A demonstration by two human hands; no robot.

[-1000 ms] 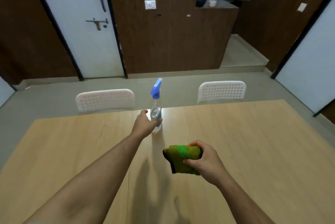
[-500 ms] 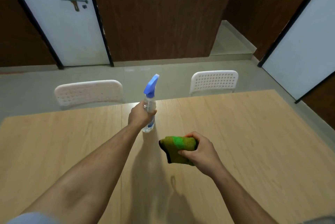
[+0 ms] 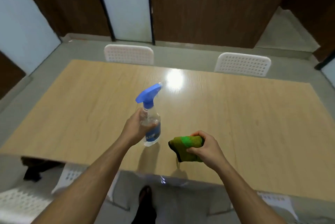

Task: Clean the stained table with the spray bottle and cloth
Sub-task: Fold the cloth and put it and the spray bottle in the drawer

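Left hand fingers wrapped round spray bottle, right hand clutching cloth

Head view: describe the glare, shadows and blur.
Head view: a bright glare patch sits on the table beyond the spray bottle; soft shadows of bottle and cloth fall toward the near edge; the bottle's blue nozzle and the room's edges look slightly smeared; wide-angle bending curves the table edges.

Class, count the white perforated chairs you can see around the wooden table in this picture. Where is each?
4: two chair backs at the far edge, far-left chair and far-right chair; parts of two at the near edge, near-left chair and near-right chair. Others may be hidden.
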